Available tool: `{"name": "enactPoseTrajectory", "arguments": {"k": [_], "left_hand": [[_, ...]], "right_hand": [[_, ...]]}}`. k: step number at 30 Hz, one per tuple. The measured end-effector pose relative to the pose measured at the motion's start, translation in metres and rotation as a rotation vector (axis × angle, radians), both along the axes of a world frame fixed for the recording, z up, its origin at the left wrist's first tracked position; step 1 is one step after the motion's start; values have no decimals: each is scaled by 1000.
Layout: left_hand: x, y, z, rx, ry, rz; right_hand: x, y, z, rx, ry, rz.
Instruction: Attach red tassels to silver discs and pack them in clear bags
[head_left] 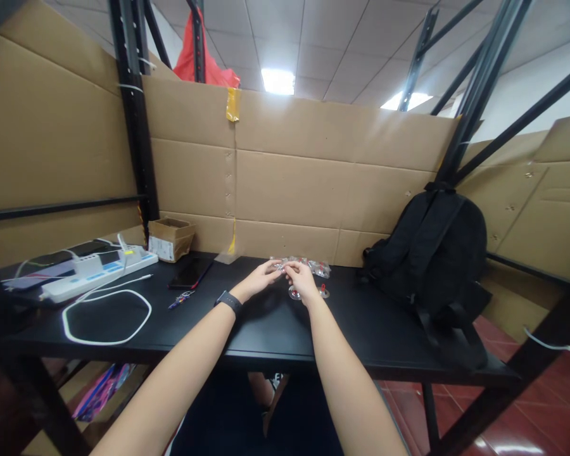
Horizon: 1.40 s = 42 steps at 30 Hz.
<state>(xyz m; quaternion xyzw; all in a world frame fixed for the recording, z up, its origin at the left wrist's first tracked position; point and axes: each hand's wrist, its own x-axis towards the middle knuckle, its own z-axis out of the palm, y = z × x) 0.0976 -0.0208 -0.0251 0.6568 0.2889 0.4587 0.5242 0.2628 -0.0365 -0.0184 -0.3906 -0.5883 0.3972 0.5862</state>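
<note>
My left hand (261, 277) and my right hand (300, 278) meet over the far middle of the black table. Fingertips of both close in a pinch on a small clear piece (280, 266), too small and too covered by the fingers to name. Just under my right hand lies a clear round disc (293, 292) with a red part, resembling a suction cup. Another such clear disc (323, 292), with a red knob standing up, is on the other side of my right wrist. Behind the hands sits a row of clear packets (320, 270) with red bits inside, partly hidden.
A black backpack (439, 259) stands at the right. To the left are a phone (190, 272), keys (181, 299), a small cardboard box (171, 239), a white power strip (99, 277) and a looped white cable (107, 342). A cardboard wall (289, 183) closes the back.
</note>
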Motion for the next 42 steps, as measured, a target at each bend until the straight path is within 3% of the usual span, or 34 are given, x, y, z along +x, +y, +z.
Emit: {"name": "enactPoseTrajectory", "arguments": {"k": [6, 10, 14, 21, 24, 27, 34, 42], "left_hand": [[-1, 1, 1, -259, -95, 17], [-3, 2, 3, -292, -172, 114], [-6, 5, 4, -288, -244, 175], [-8, 14, -1, -125, -311, 286], [-8, 14, -2, -69, -309, 306], [-7, 13, 0, -64, -367, 301], [-8, 8, 2, -84, -435, 194], [-3, 2, 5, -37, -332, 217]], "right_hand": [[-2, 0, 2, -6, -1, -22], [6, 5, 1, -58, -34, -201], [10, 5, 1, -2, -65, -326], [-9, -16, 9, 271, -102, -175], [-11, -13, 4, 313, -189, -224], [-6, -3, -3, 271, -207, -280], [-3, 4, -5, 134, -35, -193], [-5, 4, -5, 111, -140, -176]]}}
